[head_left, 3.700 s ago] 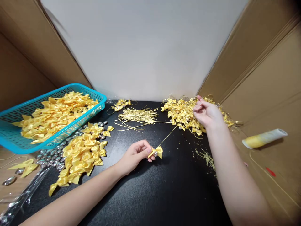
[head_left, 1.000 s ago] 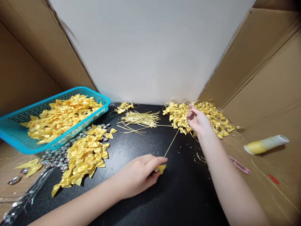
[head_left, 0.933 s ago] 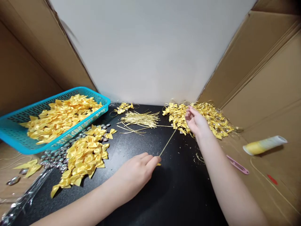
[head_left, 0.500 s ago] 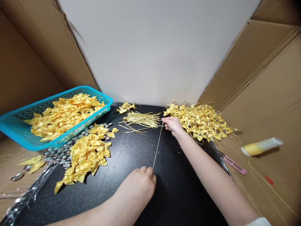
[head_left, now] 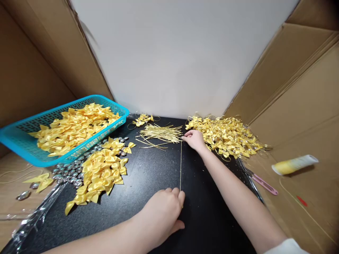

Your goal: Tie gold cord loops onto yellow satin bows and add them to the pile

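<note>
Gold cord (head_left: 180,165) that earlier slanted toward the counter's (head_left: 209,225) far right corner now runs nearly straight at the far edge, the right hand (head_left: 195,140) having moved across leftward. By the far left corner sits a teal basket (head_left: 29,150) of yellow bows; along the left edge, silver beads (head_left: 69,169) lie beside a heap of loose bows (head_left: 102,169), which the left forearm could scatter if it swings wide. Nearer the viewer, the left hand (head_left: 162,211) curls its fingers down over the cord; a yellow speck hints at a bow beneath, otherwise hidden. Should that hold be loose, tension could skew the bow. The right hand pinches the cord farther up, just beside the bundle of gold strips (head_left: 161,133), where it could snag one. Toward the far right corner, the pile of looped bows (head_left: 227,135) could tangle with a brushing wrist.
</note>
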